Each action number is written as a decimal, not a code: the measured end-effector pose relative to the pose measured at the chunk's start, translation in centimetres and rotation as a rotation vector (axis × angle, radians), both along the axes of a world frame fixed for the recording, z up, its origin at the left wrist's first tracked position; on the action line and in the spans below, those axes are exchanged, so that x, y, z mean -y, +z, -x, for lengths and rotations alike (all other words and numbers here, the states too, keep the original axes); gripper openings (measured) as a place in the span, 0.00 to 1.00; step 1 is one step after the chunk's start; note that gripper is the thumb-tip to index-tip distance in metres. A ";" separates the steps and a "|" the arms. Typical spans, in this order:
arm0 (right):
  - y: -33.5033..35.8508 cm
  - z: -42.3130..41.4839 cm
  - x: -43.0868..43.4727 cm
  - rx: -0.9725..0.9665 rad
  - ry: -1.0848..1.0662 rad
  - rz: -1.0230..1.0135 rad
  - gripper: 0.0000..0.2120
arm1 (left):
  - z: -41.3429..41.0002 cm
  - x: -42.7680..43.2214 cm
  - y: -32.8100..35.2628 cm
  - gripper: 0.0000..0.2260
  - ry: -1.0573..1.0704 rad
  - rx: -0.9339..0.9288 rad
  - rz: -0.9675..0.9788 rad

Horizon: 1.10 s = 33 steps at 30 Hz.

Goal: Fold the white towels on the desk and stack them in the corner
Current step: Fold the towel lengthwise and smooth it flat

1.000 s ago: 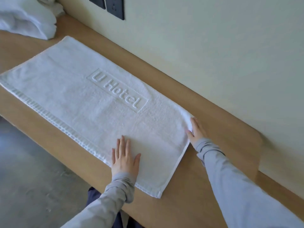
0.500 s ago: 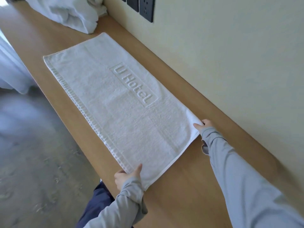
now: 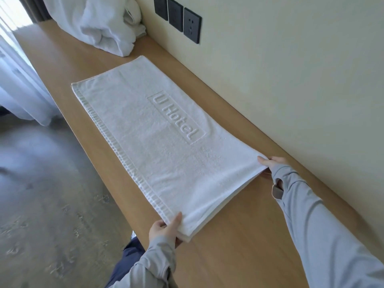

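Fingers (image 3: 176,222) pinch flat, embossed white towel's (image 3: 158,140) corners.

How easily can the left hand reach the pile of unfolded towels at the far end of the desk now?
Probably not easily. The left hand is pinching the near corner of the flat towel, and the pile lies beyond that towel's far end.

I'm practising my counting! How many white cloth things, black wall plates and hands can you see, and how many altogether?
White cloth things: 2, the flat towel and the crumpled heap
Black wall plates: 3, plate, plate, socket
Hands: 2, left hand, right hand
Total: 7
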State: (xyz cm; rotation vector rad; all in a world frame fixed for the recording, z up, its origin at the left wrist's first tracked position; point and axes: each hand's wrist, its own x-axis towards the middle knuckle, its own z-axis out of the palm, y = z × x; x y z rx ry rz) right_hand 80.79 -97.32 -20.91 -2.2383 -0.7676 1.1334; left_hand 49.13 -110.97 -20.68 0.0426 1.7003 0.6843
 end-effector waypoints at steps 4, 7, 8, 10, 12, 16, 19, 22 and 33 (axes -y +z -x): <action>1.3 0.4 0.3 -0.087 -0.107 -0.093 0.10 | 0.2 -0.2 2.2 0.28 0.055 0.080 -0.013; 3.2 1.2 -0.2 -0.050 -0.069 -0.201 0.10 | 0.8 -0.9 3.8 0.36 0.056 0.023 -0.134; 4.1 1.6 -0.6 -0.053 -0.044 -0.215 0.08 | 1.2 -1.3 4.4 0.36 0.036 0.007 -0.182; 6.1 2.7 -1.7 -0.083 -0.009 -0.229 0.10 | 2.4 -2.3 5.4 0.25 -0.008 -0.001 -0.247; 8.1 4.0 -3.1 -0.111 -0.010 -0.258 0.14 | 3.9 -3.5 6.4 0.11 -0.006 0.044 -0.251; 11.8 7.8 -6.8 -0.189 -0.079 -0.325 0.13 | 7.6 -7.0 8.2 0.03 0.085 0.161 -0.230; 13.9 11.8 -10.8 -0.207 -0.165 -0.340 0.08 | 11.2 -10.6 9.1 0.04 0.184 0.286 -0.186; 15.5 16.6 -15.6 -0.174 -0.200 -0.350 0.10 | 15.2 -14.4 9.4 0.06 0.289 0.431 -0.150; 17.4 34.2 -32.6 -0.220 -0.283 -0.410 0.11 | 30.0 -29.4 8.2 0.13 0.495 0.792 -0.199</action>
